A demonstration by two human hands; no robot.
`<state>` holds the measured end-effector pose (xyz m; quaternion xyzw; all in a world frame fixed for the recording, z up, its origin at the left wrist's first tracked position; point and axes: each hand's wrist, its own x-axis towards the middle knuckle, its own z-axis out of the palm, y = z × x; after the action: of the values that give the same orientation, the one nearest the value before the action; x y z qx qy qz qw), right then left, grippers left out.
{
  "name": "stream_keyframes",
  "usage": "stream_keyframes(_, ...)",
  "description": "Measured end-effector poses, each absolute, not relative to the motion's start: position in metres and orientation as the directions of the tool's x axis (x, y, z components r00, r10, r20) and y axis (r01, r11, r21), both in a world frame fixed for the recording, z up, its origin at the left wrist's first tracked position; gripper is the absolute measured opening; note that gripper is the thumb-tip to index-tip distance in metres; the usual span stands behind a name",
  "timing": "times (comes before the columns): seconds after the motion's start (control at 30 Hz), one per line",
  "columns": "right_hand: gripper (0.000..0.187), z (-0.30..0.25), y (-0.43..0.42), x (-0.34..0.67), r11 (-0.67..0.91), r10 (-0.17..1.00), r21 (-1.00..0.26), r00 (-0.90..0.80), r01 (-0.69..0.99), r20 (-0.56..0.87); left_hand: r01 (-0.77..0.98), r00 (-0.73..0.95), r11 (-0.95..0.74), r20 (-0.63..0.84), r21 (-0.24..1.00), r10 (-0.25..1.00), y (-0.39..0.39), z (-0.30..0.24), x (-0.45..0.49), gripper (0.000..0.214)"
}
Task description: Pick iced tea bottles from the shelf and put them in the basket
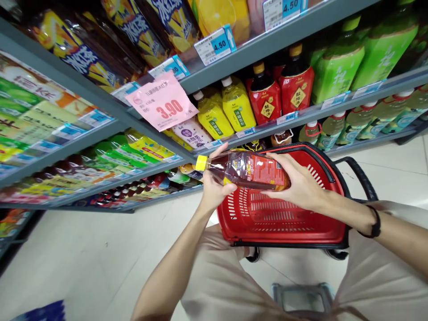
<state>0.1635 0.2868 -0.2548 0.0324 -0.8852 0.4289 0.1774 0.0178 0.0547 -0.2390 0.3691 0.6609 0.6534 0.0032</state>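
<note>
Both of my hands hold a bottle of dark brown drink (240,168) with a yellow cap and a red-backed label. It lies nearly level, cap to the left. My left hand (216,185) wraps round the neck end, thumb on the near side. The base end sits in my right hand (299,180), its fingers along the far side and thumb underneath. Directly below the bottle stands a red shopping basket (230,229) with slotted sides and a black rim. Part of the basket's inside is hidden by the bottle and my hands.
Ahead, a grey shelf unit (214,69) holds rows of drink bottles, among them yellow bottles (214,118) and red-labelled bottles (265,98). A pink price sign (162,100) juts out from the shelf. The basket's black handle (359,176) points right. A grey frame (302,296) stands between my legs.
</note>
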Motion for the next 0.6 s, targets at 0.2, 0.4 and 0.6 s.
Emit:
stream_keyframes(0.2,0.092,-0.254,0.296,0.163,0.720,0.046,-0.674,-0.957,-0.166,0.285,0.217,-0.776,-0.118,0.245,0.969,0.582,0.049,-0.242,0.013,0.082)
stream_keyframes(0.4,0.086,-0.249,0.299,0.154,0.535,0.066,-0.841,-0.989,-0.075,0.130,-0.156,-0.827,-0.028,-0.115,0.987,0.550,0.055,-0.256,0.010,0.079)
stream_keyframes(0.6,0.084,-0.262,0.324,0.136,0.342,-0.051,-0.928,-0.984,0.146,-0.173,-0.280,-0.885,-0.006,-0.256,0.960,0.390,0.068,-0.278,0.010,0.064)
